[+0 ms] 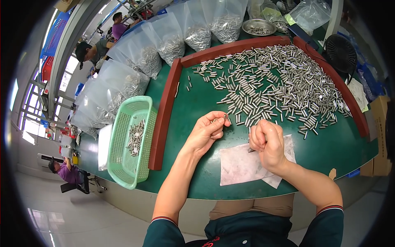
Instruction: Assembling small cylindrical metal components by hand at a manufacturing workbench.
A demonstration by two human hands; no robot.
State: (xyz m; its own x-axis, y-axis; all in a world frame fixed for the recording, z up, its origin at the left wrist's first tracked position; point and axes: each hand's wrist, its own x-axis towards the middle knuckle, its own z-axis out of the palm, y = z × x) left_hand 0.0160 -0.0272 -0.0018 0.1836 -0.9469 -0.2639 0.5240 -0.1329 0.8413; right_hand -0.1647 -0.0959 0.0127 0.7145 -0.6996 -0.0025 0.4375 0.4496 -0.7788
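My left hand [209, 131] is closed, with thumb and fingertips pinching a small silver metal pin [226, 117] just in front of the loose heap. To its right, my right hand [268, 144] is curled into a fist above a stained white cloth [235, 166]. A dark tip pokes out under that fist, but what the fingers grip is mostly hidden. Beyond both hands, a large pile of short silver metal pins [284, 78] spreads over the green tabletop [193, 103].
Dark red wooden rails [166, 111] border the pile. On the left stands a green plastic basket [115, 160] holding some pins. Filled clear bags [170, 43] line the back, beside a metal bowl [259, 25]. A black fan [340, 53] is at the right. Other people sit further off.
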